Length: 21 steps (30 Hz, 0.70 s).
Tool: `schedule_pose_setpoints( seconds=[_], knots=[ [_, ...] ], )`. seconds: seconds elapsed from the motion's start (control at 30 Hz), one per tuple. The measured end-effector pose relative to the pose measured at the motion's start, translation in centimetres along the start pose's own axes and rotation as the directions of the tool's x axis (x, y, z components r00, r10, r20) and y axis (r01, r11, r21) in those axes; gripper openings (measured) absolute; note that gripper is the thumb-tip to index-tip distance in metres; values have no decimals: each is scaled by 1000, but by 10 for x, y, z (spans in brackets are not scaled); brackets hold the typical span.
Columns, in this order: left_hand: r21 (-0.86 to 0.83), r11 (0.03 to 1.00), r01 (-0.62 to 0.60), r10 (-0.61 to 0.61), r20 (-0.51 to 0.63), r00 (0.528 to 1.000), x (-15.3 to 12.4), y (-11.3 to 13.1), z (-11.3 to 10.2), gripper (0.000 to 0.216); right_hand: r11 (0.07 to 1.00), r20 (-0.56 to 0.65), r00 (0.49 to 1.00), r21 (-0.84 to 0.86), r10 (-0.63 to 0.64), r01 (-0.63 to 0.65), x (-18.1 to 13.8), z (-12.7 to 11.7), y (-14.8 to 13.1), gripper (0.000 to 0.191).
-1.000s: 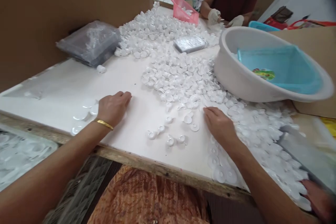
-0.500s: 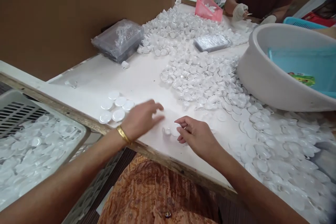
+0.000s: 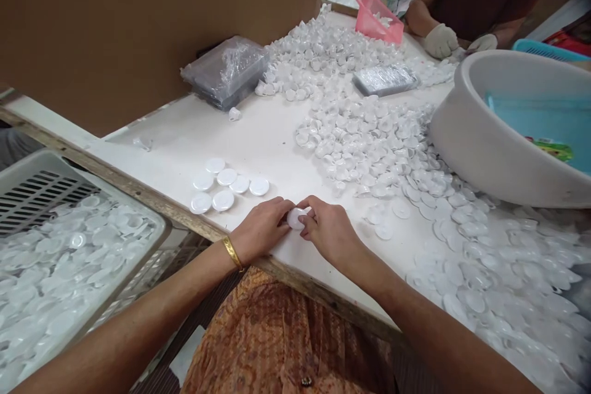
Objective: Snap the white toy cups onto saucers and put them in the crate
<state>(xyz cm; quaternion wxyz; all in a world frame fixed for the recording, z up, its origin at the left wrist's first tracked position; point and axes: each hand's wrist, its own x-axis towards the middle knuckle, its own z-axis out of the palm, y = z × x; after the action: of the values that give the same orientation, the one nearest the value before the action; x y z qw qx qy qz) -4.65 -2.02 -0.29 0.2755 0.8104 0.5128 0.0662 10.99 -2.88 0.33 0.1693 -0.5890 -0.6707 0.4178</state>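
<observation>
Holding a disc (image 3: 296, 218) between both hands, just inside the table's (image 3: 263, 148) near edge. Left hand (image 3: 264, 226) closed in at its left rim; right hand (image 3: 330, 226) pinching from the other side, thumb over the face. Both grips narrow. Cannot tell from where I stand whether its underside touches the table.

Seven more discs (image 3: 223, 200) lie face up, loosely grouped near the same edge, left of the left hand. A pile (image 3: 369, 141) of white pieces runs from midtable toward the far edge; others spread out on the right.

Handling, my guess: moulded plastic, very light, stiff rather than soft. Glossy face probably slippery, so little purchase there. Best hold likely the rim, thumb and forefinger opposed. Should stand firm finger pressure; a thin edge might bend or chip if forced. A stray knuckle could skid it.
</observation>
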Motion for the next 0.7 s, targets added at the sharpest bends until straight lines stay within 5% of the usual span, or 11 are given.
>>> schedule_pose_setpoints(
  seconds=[0.3, 0.53, 0.6, 0.7],
  knots=[
    [-313, 942, 119, -85, 118, 989, -5, -4, -16, 29, 965, 118, 981, 200, 151, -172, 14, 2, -3, 12],
    [-253, 934, 254, -250, 50, 967, -3, -1, -9, 25, 905, 152, 969, 354, 194, -236, 13, 1, 2, 17],
    [-192, 944, 270, -279, -21, 960, 0, 3, -11, 25, 900, 147, 968, 360, 204, -244, 13, 2, 1, 21],
    [-75, 972, 221, -234, -289, 928, 14, 13, -11, 32, 924, 125, 976, 318, 180, -211, 12, 2, -2, 24]
  ],
)
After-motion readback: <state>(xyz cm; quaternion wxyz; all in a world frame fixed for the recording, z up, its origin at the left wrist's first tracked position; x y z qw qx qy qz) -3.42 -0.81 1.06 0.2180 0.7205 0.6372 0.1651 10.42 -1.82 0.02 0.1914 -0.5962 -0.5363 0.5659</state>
